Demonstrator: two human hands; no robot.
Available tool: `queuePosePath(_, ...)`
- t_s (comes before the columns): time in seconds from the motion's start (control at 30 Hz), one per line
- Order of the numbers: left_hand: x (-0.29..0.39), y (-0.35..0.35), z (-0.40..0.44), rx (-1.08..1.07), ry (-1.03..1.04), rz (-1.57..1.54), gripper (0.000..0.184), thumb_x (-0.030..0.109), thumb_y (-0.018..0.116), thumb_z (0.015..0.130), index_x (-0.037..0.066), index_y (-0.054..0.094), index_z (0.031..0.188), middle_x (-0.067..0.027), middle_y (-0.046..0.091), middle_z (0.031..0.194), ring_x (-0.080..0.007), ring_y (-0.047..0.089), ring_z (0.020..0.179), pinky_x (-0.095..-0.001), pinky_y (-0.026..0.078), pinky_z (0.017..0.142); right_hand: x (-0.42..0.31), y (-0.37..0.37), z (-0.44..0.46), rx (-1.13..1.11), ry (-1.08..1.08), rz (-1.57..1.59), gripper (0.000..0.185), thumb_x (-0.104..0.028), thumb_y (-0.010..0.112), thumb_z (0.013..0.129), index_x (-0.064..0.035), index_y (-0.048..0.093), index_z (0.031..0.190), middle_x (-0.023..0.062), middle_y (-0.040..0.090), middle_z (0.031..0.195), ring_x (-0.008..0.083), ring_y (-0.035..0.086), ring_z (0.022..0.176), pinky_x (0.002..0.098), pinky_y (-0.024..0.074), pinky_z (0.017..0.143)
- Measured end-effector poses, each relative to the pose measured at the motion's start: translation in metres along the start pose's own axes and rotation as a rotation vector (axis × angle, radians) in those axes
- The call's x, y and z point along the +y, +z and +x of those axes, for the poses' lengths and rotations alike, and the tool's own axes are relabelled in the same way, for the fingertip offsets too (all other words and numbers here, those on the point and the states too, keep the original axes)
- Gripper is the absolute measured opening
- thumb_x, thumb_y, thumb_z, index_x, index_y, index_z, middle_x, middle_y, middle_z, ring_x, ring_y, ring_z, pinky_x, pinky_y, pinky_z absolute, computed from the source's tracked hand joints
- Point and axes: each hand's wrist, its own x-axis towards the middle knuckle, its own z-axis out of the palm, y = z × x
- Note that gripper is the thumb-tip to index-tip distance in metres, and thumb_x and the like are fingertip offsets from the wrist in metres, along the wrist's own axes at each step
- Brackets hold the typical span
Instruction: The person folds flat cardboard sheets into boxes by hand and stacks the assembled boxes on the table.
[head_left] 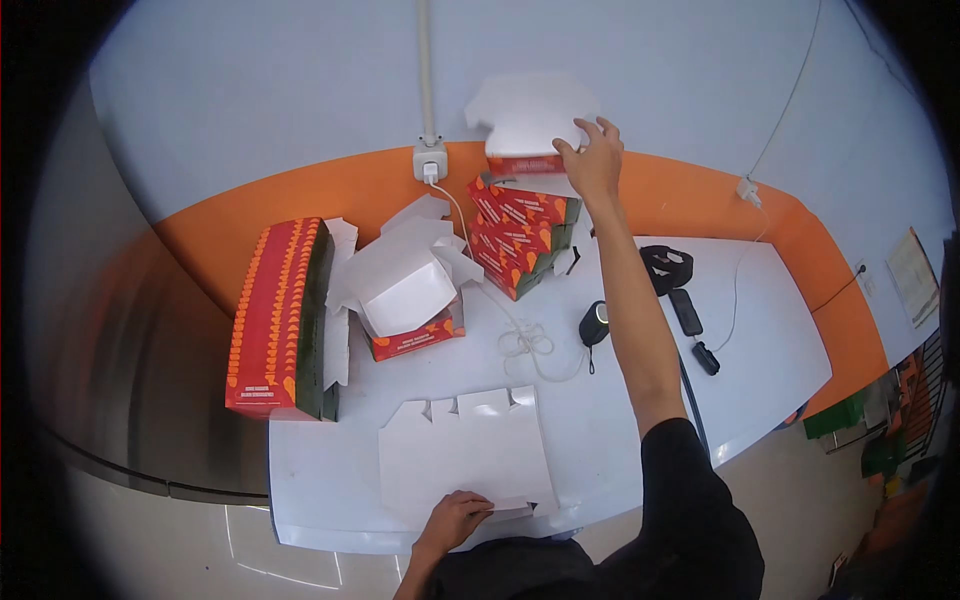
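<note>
My right hand (590, 155) is stretched out to the top of a pile of red and green boxes (515, 235), its fingers curved round the right edge of a white-lined open box (535, 115). Near the front edge of the table, a flat white cardboard blank (465, 450) lies with its notched side away from me. My left hand (462, 515) pinches the near edge of this blank, fingers closed together.
A tall stack of red boxes (275, 320) stands at the left, beside open white-lined boxes (405, 285). A cable (525, 340), a small black device (594, 325), a black strap (665, 268) and a phone (685, 312) lie on the table (610, 470).
</note>
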Motion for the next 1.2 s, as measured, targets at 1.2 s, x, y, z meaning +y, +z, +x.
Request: queuePosePath(1.2, 0.064, -0.040, 0.007, 0.360, -0.138, -0.326, 0.012, 0.005, 0.074, 0.093, -0.001, 0.073, 0.104, -0.0108, 0.073, 0.093, -0.0201, 0.070, 0.083, -0.0323, 0.054, 0.075, -0.098, -0.209, -0.420, -0.751, -0.141, 0.545, 0.037, -0.014, 0.072, 0.093, -0.0109, 0.068, 0.130, 0.0049, 0.068, 0.126, 0.0286, 0.058, 0.125, 0.0592, 0.0258, 0.120)
